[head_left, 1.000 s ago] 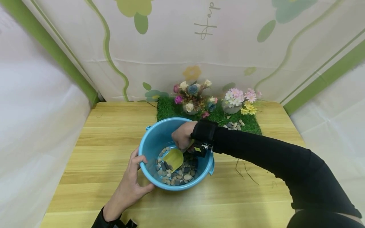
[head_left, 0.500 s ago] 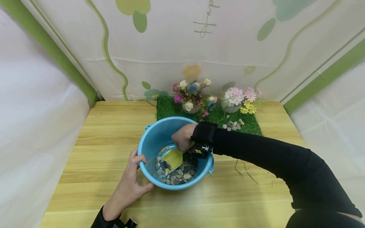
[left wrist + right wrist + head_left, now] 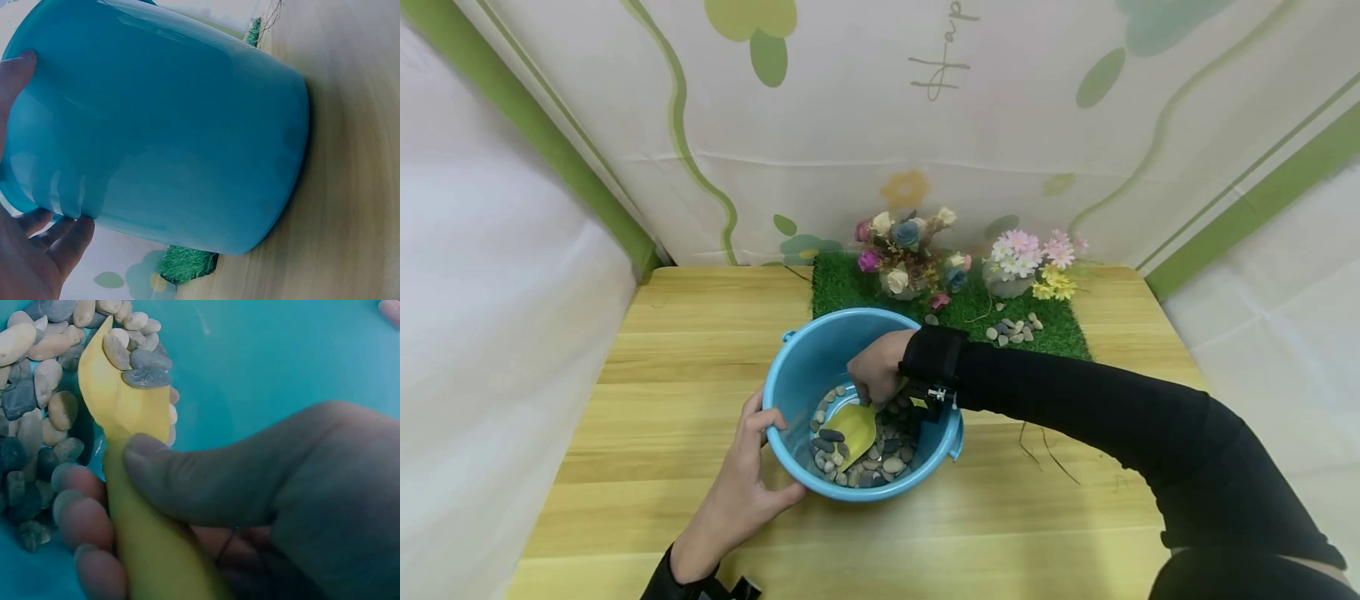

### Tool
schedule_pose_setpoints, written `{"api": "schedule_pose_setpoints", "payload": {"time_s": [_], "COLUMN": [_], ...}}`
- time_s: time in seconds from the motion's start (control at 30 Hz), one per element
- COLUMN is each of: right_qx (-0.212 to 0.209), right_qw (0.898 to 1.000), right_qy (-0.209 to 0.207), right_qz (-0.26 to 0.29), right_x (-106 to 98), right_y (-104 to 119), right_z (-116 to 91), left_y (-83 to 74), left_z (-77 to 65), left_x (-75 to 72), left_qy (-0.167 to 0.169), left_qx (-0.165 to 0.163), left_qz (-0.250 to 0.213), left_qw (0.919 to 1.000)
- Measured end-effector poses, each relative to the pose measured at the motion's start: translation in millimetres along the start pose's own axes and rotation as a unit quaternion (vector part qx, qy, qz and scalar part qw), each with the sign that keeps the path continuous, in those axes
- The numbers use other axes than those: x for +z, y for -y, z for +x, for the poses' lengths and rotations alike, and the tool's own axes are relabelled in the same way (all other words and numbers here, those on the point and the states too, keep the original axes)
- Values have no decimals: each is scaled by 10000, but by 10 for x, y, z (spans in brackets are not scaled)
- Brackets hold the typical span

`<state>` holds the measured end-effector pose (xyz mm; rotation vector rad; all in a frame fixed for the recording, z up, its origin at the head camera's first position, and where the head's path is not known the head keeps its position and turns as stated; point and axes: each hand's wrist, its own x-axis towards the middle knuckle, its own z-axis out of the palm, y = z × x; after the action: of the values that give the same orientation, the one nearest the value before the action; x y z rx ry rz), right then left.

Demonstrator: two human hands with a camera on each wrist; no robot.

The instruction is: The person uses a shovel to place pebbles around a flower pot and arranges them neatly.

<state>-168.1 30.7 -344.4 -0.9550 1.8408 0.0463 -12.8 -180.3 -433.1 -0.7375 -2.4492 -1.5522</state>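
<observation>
A blue bucket [image 3: 820, 350] stands on the wooden table with a layer of grey and tan pebbles [image 3: 47, 381] on its bottom. My left hand [image 3: 741, 487] grips the bucket's left side, fingers hooked over the rim and thumb against the outer wall. Inside the bucket, my right hand [image 3: 880, 367] holds a yellow toy shovel [image 3: 156, 537] by its handle, thumb on top and fingers wrapped beneath. A few pebbles lie on and against the shovel's blade, which sits low among the stones. In the head view the handle is mostly hidden by the right hand.
Behind the bucket lies a green turf mat [image 3: 835, 287] bearing two flower arrangements [image 3: 906, 250] and a small pile of pebbles [image 3: 1015, 330]. Thin dark strands [image 3: 1048, 454] lie on the table [image 3: 685, 400] to the right. A printed curtain [image 3: 850, 108] hangs behind.
The shovel blade has shifted slightly left and toward me inside the bucket, and the pebbles by its edge have been pushed about. The left hand and the bucket have stayed put.
</observation>
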Motion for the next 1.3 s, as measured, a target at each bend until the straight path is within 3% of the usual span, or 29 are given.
{"api": "schedule_pose_setpoints", "payload": {"time_s": [0.4,0.8,1.3], "right_qx": [-600,-517,-739], "right_qw": [9976,9981,9962], "right_qy": [190,210,301], "right_qz": [279,277,352], "right_x": [-71,-88,-159], "right_y": [-42,-51,-67], "right_z": [-57,-109,-262], "left_y": [2,14,-11], "left_z": [-14,-14,-3], "left_x": [-8,-10,-15], "left_qy": [24,13,21], "left_qx": [-43,-69,-62], "left_qz": [2,-49,-96], "left_qw": [10000,10000,9999]}}
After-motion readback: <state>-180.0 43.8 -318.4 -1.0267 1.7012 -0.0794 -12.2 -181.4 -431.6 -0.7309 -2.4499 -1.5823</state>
